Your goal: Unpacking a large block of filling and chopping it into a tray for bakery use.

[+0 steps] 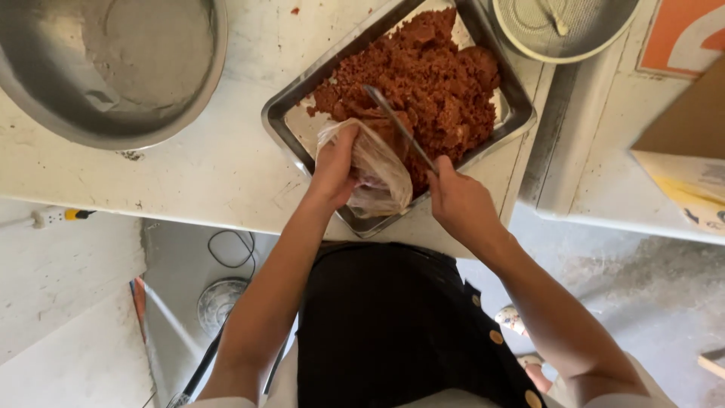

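A rectangular metal tray [283, 125] sits tilted on the white table and holds a heap of crumbly reddish-brown food [430, 79]. My left hand [334, 170] grips the mouth of a thin clear plastic bag [381, 177] over the tray's near corner. My right hand [457, 200] holds the handle of a long metal spoon [399, 125] whose far end lies in the brown food beside the bag's opening.
A large empty steel bowl [113, 68] stands at the far left of the table. A round mesh strainer [563, 26] sits past the tray at the top right. A cardboard box [687, 151] stands on the right. Cables and a round object lie on the floor below.
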